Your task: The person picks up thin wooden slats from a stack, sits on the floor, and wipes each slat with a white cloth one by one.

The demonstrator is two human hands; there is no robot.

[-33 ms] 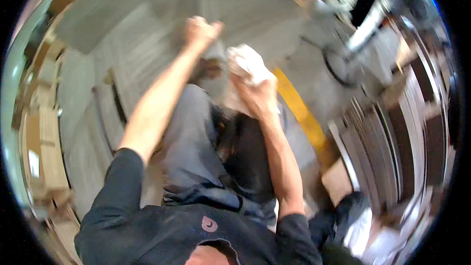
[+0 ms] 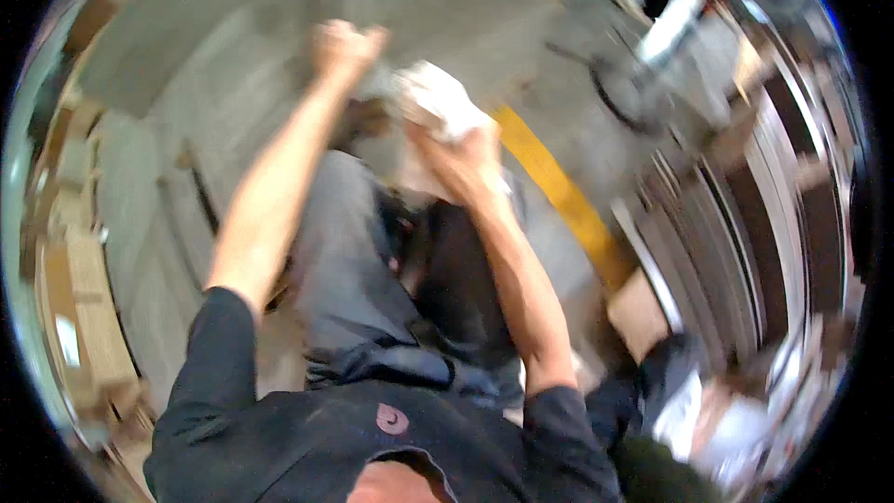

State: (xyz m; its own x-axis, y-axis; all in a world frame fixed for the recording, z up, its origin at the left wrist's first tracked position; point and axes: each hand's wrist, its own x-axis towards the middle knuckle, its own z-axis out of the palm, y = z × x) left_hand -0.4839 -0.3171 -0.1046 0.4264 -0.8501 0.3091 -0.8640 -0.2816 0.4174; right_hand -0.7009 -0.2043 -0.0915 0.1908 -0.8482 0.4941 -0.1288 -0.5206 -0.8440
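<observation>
Far out past your grey-trousered knees, your right hand (image 2: 466, 163) is clamped on a crumpled white cloth (image 2: 433, 102) while your left hand (image 2: 343, 45) looks fisted at its far-left edge, so you seem mid-handling, and next I'd judge both grips need to stay firm.

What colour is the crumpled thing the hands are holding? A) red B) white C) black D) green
B: the crumpled cloth-like thing between the left hand and right hand looks white, though the picture is blurry.
</observation>
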